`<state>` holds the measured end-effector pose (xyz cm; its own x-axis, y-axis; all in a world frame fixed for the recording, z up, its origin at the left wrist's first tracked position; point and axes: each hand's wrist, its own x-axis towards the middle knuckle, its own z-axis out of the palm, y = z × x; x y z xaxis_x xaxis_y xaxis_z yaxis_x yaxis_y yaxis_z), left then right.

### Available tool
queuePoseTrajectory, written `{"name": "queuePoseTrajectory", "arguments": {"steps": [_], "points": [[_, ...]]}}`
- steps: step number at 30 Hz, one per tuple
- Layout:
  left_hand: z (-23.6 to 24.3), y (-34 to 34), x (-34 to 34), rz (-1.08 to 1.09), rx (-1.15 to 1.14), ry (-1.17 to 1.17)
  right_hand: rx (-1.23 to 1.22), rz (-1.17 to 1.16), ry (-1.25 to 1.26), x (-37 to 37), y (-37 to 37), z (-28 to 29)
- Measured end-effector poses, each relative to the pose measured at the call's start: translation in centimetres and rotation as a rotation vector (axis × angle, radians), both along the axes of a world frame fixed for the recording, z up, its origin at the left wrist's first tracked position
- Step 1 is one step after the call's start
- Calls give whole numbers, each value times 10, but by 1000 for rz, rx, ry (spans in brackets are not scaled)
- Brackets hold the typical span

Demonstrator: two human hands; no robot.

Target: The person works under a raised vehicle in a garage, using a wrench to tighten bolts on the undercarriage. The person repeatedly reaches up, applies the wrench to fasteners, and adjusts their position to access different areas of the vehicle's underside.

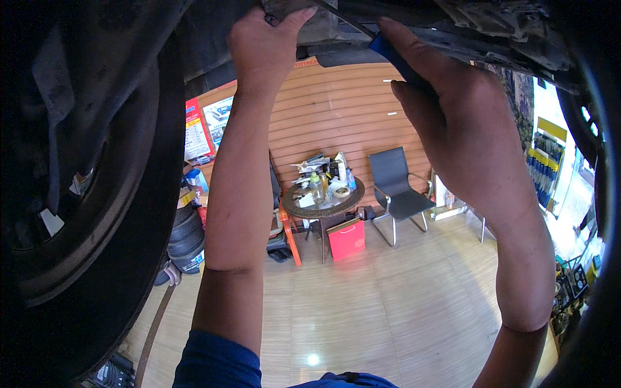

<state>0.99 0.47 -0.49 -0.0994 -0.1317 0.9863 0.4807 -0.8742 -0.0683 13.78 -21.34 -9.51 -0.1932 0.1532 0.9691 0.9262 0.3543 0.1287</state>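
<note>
right hand grip wrapped round blue-handled tool, slanting toward dark underbody; left hand up there, grip partly hidden, can't tell.

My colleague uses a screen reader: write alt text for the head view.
A raised right hand grips a blue-handled tool below a vehicle's dark underside; the left hand is up near the shaft. A large tyre fills the left; behind are a cluttered round table and black chair.
</note>
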Motion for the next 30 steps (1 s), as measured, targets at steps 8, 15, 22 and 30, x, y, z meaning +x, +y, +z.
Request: {"name": "queuePoseTrajectory", "arguments": {"steps": [8,15,22,30], "points": [[-4,-25,8,-83,-55,-48,-71,-5,80,-9,3,-3],[-6,-29,8,-120,-30,-58,-183,-23,160,-17,-1,1],[-3,-23,7,-142,9,-29,-125,63,-51,41,20,27],[2,-4,2,-50,22,-24,-131,-348,-320,30,-17,54]]}}
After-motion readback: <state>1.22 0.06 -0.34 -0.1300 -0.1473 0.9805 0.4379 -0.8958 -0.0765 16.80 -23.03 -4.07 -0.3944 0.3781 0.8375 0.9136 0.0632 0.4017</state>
